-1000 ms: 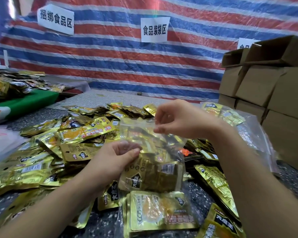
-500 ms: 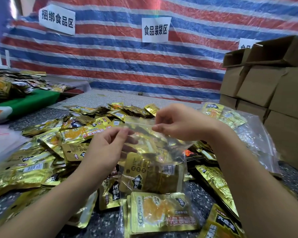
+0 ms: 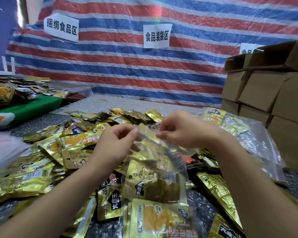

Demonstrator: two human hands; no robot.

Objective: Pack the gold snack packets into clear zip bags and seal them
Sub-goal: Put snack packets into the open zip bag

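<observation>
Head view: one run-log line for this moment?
phase: sealing | left hand: pinches zip bag top | right hand: pinches top | contents: gold packets inside

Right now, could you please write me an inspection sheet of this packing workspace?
Surface: dark speckled table, mostly covered.
Job's things: clear zip bag held up, gold packets inside; loose gold snack packets heaped across the table; a filled bag lies at the near edge.
Clutter: more clear bags at the right, white plastic at the left.
Grippers: left hand and right hand each pinch the bag's top edge.
Cables: nothing seen.
Surroundings: stacked cardboard boxes at the right, striped tarp with paper signs behind, green-topped side table at the left.
</observation>
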